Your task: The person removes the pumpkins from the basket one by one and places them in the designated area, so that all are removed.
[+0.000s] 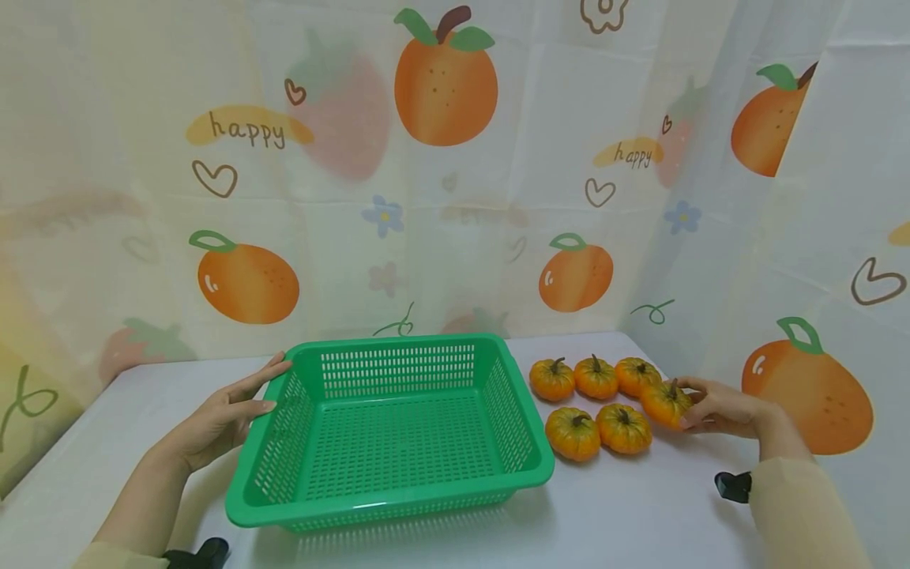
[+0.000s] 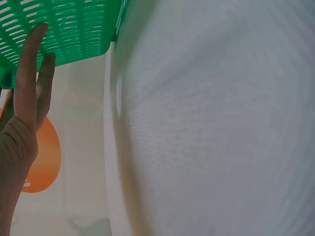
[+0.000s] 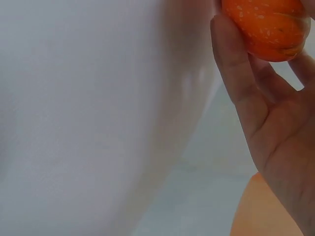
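A green plastic basket [image 1: 398, 494] with slotted walls stands on the white table, its inside bare. My left hand [image 1: 220, 415] holds its left rim near the back corner, thumb and a fingertip on the rim; in the left wrist view other fingers [image 2: 27, 81] lie straight along the outer wall. At the right, my right hand [image 1: 728, 407] grips a small orange pumpkin [image 1: 667, 405] between thumb and fingers. The right wrist view shows this pumpkin's orange side [image 3: 270, 29] with fingers around it. Three small pumpkins [image 1: 596, 376] form a back row, and two more [image 1: 624, 429] sit in front.
The white table [image 1: 604, 521] ends at the back against a hanging cloth [image 1: 455, 237] printed with fruit. This cloth also runs along the right side, close to my right hand. A black wrist strap part [image 1: 734, 487] shows by the right sleeve.
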The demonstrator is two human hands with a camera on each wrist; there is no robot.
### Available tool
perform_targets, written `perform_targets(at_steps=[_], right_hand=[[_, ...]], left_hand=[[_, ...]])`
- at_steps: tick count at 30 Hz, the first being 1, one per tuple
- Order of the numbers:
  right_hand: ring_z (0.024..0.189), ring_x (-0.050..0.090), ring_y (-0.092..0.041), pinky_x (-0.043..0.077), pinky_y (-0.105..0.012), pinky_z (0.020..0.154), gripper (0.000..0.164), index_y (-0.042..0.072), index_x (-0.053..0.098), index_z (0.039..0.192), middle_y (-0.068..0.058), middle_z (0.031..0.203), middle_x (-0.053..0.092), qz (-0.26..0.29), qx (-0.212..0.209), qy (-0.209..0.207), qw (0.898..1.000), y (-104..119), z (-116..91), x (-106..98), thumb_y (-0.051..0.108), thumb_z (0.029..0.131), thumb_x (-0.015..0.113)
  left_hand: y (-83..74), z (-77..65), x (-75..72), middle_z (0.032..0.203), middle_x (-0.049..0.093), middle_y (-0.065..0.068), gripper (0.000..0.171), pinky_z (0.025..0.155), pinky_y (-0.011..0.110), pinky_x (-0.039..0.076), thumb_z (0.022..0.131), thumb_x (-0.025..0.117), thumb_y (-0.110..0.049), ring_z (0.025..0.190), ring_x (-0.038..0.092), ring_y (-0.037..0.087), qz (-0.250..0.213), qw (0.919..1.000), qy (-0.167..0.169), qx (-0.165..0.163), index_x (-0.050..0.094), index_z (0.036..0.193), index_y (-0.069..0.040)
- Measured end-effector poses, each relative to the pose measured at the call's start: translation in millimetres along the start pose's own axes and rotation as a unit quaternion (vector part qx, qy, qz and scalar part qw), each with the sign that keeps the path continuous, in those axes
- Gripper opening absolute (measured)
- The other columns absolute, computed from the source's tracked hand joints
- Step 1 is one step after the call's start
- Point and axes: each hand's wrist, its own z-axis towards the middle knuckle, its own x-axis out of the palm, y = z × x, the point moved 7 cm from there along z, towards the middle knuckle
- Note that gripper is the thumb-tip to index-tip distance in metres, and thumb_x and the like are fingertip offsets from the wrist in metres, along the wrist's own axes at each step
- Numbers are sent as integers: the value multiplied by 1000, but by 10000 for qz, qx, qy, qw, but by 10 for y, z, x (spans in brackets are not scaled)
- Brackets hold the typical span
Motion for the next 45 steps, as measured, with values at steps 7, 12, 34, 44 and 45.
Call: perform_targets(at_steps=[7, 12, 34, 44, 45], right_hand=[[111, 51, -18, 56, -33, 99, 87, -7, 4, 152, -37, 151, 10, -12, 136, -96, 9999, -102, -22, -6, 11, 87, 59], [114, 49, -20, 55, -34, 99, 88, -8, 5, 153, -38, 152, 8, -72, 208, -154, 9996, -146, -23, -8, 11, 87, 60], [121, 46, -28, 53, -43, 102, 82, -1, 13, 155, -38, 153, 11, -240, 312, -160, 9991, -156, -38, -32, 21, 92, 61], [137, 25, -58, 40, -68, 103, 87, 1, 12, 157, -36, 159, 7, -1086, 132, -1171, 9871, 276, -113, -148, 58, 99, 41], [139, 20, -59, 36, -71, 104, 87, 2, 11, 158, -36, 160, 5, -1143, 9, -1428, 9831, 384, -118, -160, 59, 99, 40]], left_hand=[[-2, -3, -11, 167, -6, -19, 62, 53, 31, 28, 103, 39, -5, 64, 32, 12, -18, 10000, -68, 18, 17, 159, -16], [8, -14, 3, 167, -6, -22, 62, 66, 16, 40, 103, 39, -6, 109, 31, 20, -58, 10000, -28, -67, 15, 160, -16], [18, -20, 19, 166, -8, -23, 63, 76, 15, 40, 103, 38, -4, 138, -23, 25, -277, 9996, 61, -11, 15, 160, -16], [-13, -11, 0, 167, -13, -18, 63, 96, 21, 41, 103, 39, -6, 143, -36, 36, 68, 9998, 37, -176, 13, 160, -16], [-21, -12, 3, 167, -13, -18, 63, 95, 20, 42, 103, 39, -6, 143, -36, 36, 54, 9998, 37, -163, 13, 160, -16]])
